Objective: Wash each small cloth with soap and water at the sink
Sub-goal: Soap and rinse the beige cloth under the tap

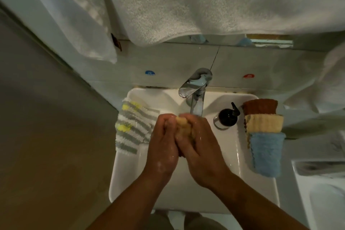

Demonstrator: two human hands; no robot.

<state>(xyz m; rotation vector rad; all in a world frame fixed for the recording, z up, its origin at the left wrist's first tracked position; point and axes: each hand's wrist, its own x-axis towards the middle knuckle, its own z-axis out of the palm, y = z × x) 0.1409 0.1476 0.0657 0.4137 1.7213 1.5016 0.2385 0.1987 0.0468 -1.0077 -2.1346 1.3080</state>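
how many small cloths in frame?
5. Striped cloth on the sink's left rim; brown cloth, tan cloth and blue cloth overlapping on its right rim; yellow cloth gripped between left hand and right hand. More may be hidden underneath.

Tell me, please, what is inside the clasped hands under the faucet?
A bunched yellow cloth shows between the left hand and the right hand. Most of it is covered by both hands, so its full shape cannot be seen.

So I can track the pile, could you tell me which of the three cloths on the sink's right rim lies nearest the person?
The blue cloth; the tan cloth sits behind it and the brown cloth lies farthest back.
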